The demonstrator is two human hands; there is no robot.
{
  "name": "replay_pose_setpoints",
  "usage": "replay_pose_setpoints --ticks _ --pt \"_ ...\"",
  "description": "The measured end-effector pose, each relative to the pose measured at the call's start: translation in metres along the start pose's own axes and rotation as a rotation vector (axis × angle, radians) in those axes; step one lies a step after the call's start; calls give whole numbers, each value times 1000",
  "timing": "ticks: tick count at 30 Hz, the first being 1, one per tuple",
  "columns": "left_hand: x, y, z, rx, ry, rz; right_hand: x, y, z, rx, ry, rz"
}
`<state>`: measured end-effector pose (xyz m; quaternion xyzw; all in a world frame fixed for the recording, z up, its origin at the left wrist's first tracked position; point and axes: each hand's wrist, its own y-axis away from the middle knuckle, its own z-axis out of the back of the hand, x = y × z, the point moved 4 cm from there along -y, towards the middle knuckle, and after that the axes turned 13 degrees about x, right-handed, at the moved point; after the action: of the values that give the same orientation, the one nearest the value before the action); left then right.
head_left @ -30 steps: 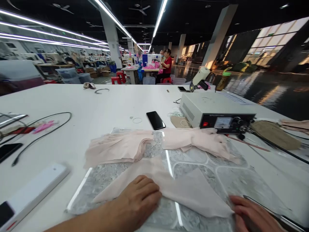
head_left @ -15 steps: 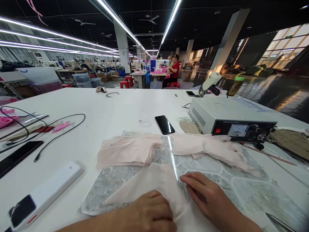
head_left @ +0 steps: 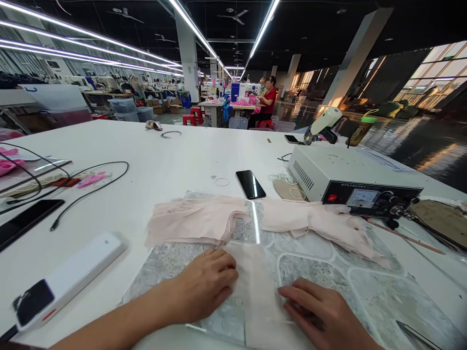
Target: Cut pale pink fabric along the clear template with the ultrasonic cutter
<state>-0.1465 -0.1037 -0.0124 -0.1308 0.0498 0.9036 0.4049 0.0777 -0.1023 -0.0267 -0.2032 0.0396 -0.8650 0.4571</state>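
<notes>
**Two flat hands on a thin piece of cloth**

At the near edge of the big white table (head_left: 164, 160), the person leans over a clear plate (head_left: 328, 272) laid on a mottled grey mat. A pale, almost see-through piece of cloth (head_left: 255, 277) lies on that plate, right in front of them.

The left hand (head_left: 206, 282) rests palm down on the cloth's left edge, fingers loosely bent and closed around nothing. The right hand (head_left: 317, 311) lies flat on its lower right part, fingers spread and likewise gripping nothing. Pressing from both sides seems a sensible way to keep such light stuff from sliding on the slick surface.

Just beyond the hands, two heaps of pink cloth (head_left: 193, 221) sit along the plate's far edge, within easy reach. A black phone (head_left: 250, 184) lies behind them. A grey box with a dial (head_left: 350, 180) stands to the right, and a long white device (head_left: 69, 274) lies off to the left, well clear of the plate.
</notes>
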Motion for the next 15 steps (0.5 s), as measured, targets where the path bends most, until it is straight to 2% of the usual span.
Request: replay_pose_setpoints --ticks 3,5,7,11,13,15 --pt "3 -2 -6 -13 -85 7 6 1 2 -6 3 96" --pt "7 -4 -11 -9 -146 25 0 6 1 -12 -6 94" --pt "11 -5 -12 8 -167 61 -15 13 2 -73 34 33" --pt "15 -4 -2 44 -80 116 -45 27 18 -298 245 -180" --pt "13 -2 2 62 -16 97 -40 26 27 -354 286 -222" --pt "11 -2 1 74 -6 62 -17 15 28 -318 261 -146"
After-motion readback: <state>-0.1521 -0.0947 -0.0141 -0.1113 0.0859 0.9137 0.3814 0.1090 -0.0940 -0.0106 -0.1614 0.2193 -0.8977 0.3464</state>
